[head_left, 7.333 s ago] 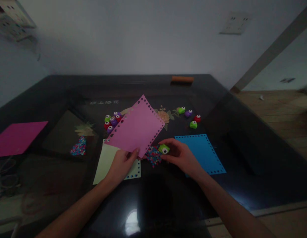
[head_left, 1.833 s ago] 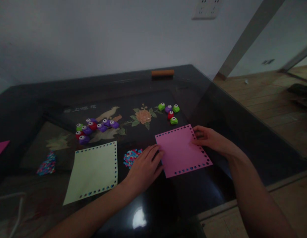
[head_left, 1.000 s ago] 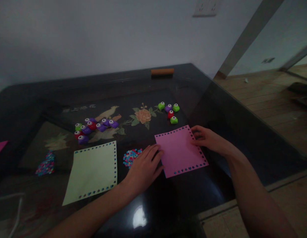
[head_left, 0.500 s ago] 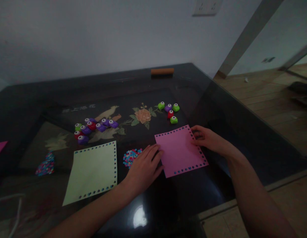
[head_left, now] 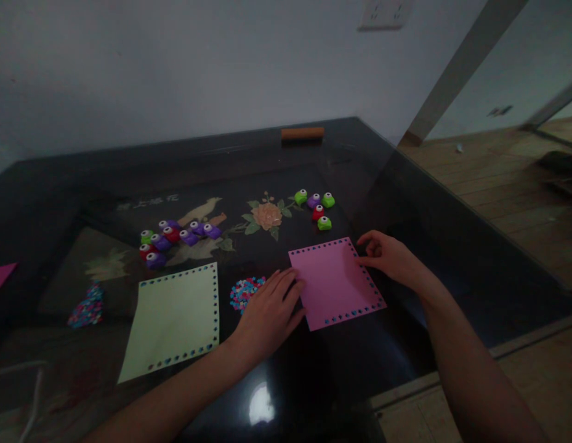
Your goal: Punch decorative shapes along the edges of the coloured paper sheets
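Note:
A square of pink paper (head_left: 334, 283), with small dark punched shapes along its top, right and bottom edges, lies on the dark glossy table (head_left: 212, 166). My left hand (head_left: 274, 307) lies over its left edge with fingers stretched out, partly covering a small pile of blue, pink and white confetti (head_left: 242, 292). At the right edge is my right hand (head_left: 385, 255), thumb touching the paper's border, index finger apart from the thumb and other fingers loosely curled; nothing shows between them. Pale green paper (head_left: 175, 320) with similar punched edges lies to the left.
Several eye-topped craft punches in purple, red and green (head_left: 170, 235) cluster behind the green paper. Another group of punches (head_left: 317, 209) stands behind the pink sheet. Further left are a second confetti pile (head_left: 88, 307) and a pink corner (head_left: 0, 277). A brown roll (head_left: 302, 133) lies near the wall.
My right hand has shifted slightly, its index finger lifting away from the pink paper's edge and its thumb moving apart from it. The paper's top right corner sits slightly lower. My left hand stays put.

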The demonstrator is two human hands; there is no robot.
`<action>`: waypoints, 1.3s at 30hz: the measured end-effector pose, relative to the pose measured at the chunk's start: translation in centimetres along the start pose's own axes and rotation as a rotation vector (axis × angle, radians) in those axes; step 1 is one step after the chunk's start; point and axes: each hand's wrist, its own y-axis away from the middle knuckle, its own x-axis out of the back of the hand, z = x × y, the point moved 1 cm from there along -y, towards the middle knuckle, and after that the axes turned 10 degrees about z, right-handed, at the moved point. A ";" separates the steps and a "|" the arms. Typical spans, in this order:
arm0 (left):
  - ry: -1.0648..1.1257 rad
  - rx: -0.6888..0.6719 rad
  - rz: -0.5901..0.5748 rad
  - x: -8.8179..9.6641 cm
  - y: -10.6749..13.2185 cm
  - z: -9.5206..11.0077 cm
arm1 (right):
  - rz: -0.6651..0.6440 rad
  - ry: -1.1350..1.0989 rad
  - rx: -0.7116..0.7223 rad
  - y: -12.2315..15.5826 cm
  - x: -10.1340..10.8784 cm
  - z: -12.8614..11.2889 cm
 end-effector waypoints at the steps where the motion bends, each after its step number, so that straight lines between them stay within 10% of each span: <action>1: 0.001 0.002 0.001 0.0 0.0 0.0 | -0.003 0.002 0.002 0.0 0.0 0.0; 27: -0.050 -0.011 0.023 0.2 -0.2 -0.3 | 0.069 0.024 0.043 -0.3 0.0 -0.1; 39: 0.041 -0.080 0.105 5.9 0.9 -3.5 | 0.241 -0.085 0.087 -0.9 -0.1 -0.4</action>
